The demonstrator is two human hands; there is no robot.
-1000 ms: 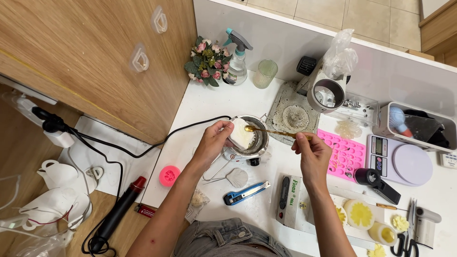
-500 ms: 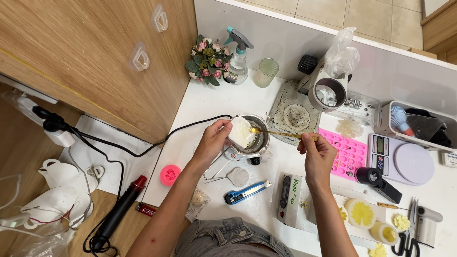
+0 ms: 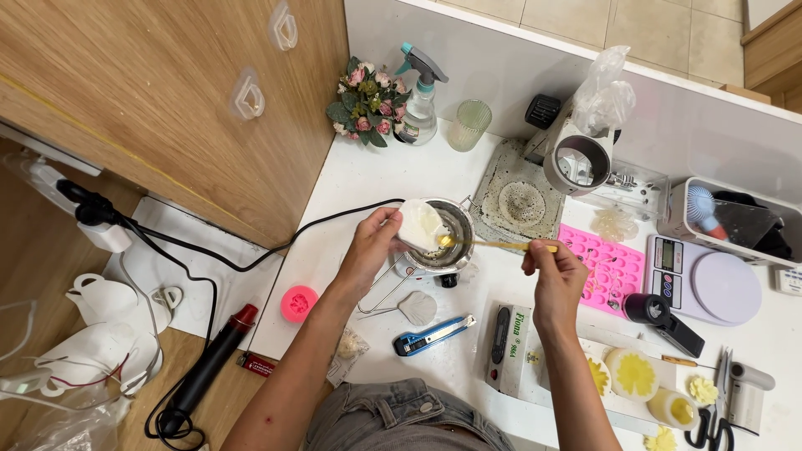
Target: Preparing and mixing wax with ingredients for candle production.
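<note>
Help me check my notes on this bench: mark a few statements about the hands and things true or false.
1. The left hand holds a white block over the metal pot. True.
2. The right hand holds scissors. False: it holds a thin gold spoon.
3. The pink mould lies right of the pot. True.
4. The blue cutter is in the pot. False: it lies on the table.
</note>
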